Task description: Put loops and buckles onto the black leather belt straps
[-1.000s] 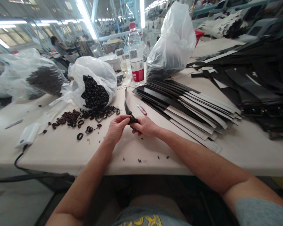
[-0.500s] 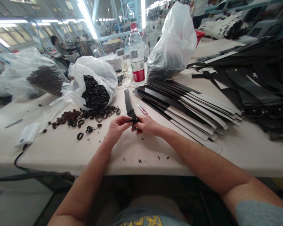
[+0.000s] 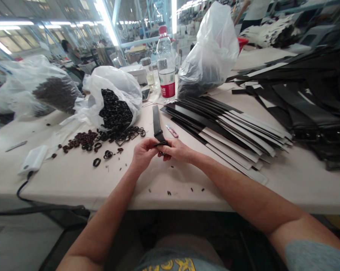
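Note:
Both hands meet over the table around one end of a black belt strap point(image 3: 156, 119), whose other end stretches away from me across the tabletop. My left hand point(image 3: 144, 151) pinches the near end from the left. From the right, my right hand point(image 3: 177, 150) grips the same end, thumb on top and fingers curled below. A dark metal buckle point(image 3: 162, 150) shows partly between the fingers; the rest of it is hidden. Just beyond my right hand lie small pink-handled thread snips point(image 3: 172, 131).
At the left, a plastic bag point(image 3: 121, 82) spills black loops point(image 3: 116, 113) near small brown pieces point(image 3: 82, 142). A bottle point(image 3: 166, 71) stands behind. Stacked strips point(image 3: 223, 124) and a pile of black belts point(image 3: 311, 105) lie right. A white power bank point(image 3: 33, 161) sits left.
The hands stay together on the belt end, with the fingers shifting slightly around the buckle. The strap has turned a little straighter, and the whole view has moved slightly.

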{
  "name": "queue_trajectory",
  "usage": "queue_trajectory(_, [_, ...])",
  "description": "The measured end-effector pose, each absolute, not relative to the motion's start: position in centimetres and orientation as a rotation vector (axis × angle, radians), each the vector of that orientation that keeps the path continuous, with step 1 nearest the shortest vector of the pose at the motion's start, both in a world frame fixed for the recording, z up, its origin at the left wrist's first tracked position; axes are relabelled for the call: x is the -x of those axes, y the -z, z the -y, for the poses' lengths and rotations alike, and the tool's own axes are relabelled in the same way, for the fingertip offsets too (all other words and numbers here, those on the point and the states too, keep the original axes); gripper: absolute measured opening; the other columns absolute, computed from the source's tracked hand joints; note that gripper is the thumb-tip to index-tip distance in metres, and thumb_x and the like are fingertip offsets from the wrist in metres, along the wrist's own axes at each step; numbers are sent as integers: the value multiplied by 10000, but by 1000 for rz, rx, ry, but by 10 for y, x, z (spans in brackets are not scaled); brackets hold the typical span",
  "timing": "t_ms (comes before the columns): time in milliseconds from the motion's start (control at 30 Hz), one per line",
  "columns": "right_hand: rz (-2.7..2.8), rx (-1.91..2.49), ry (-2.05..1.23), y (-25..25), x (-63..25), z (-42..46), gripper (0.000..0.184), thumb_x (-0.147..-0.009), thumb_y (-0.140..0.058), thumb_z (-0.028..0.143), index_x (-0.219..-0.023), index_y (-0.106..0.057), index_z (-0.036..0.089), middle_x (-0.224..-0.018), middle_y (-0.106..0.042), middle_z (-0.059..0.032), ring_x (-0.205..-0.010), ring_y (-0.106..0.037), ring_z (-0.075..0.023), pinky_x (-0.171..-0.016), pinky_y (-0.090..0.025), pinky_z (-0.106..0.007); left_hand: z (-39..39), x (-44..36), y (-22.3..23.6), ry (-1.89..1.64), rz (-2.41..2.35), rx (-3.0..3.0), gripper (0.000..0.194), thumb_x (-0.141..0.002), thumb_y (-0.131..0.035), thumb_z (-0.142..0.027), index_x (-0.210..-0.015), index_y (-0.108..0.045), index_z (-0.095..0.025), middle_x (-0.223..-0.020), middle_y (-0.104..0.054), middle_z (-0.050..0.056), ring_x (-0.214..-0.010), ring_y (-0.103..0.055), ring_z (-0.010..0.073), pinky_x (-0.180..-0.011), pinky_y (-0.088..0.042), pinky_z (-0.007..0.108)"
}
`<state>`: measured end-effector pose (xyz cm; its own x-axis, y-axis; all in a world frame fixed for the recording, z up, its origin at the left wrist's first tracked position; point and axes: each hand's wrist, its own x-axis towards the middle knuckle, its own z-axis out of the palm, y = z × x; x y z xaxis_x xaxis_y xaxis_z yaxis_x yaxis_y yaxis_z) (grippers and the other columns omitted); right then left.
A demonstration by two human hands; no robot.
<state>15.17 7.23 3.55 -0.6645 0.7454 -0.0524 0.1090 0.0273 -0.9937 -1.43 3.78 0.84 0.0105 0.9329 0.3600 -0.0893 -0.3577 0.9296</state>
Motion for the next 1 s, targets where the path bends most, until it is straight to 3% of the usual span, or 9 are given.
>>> queue_trajectory(233, [1776, 881, -1690, -34, -150, -72, 257, -892, -645, 377, -928, -591, 128, -729, -671, -9, -520, -612, -69, -491, -495, -158, -39, 15, -1, -1539, -1045, -1489, 142, -750, -745, -255, -840, -687, -161, -675, -631, -15, -539, -595, 110, -558, -498, 238])
queue_trajectory(433, [1760, 906, -1620, -30, -150, -72, 256, -889, -637, 380, -906, -581, 131, -719, -665, -6, -503, -604, -68, -464, -478, -152, -33, 21, -15, -1458, -1144, -1639, 103, -779, -720, -267, -820, -758, -180, -805, -658, 33, -710, -609, 137, -680, -483, 242])
queue_trajectory(633, [1762, 885, -1573, -28, -150, -70, 398, -872, -598, 526, -833, -589, 130, -651, -645, -6, -451, -559, -66, -421, -446, -157, -31, 17, -21, -1383, -1121, -1596, 205, -802, -712, -344, -699, -724, -167, -653, -640, 21, -624, -572, 135, -636, -454, 250])
queue_trajectory(833, [1702, 799, -1551, -32, -151, -70, 475, -812, -615, 606, -808, -592, 132, -629, -638, -7, -439, -532, -65, -408, -429, -164, -34, 11, -18, -1506, -1032, -1211, 321, -700, -805, -441, -708, -654, -159, -602, -629, -9, -521, -562, 103, -540, -454, 221])
queue_trajectory(1000, [1750, 776, -1547, -36, -150, -65, 443, -808, -619, 574, -842, -594, 133, -620, -641, -6, -444, -526, -72, -409, -452, -177, -42, 14, -20, -1458, -900, -817, 477, -717, -753, -585, -902, -665, -154, -810, -729, 55, -687, -676, 150, -616, -530, 239])
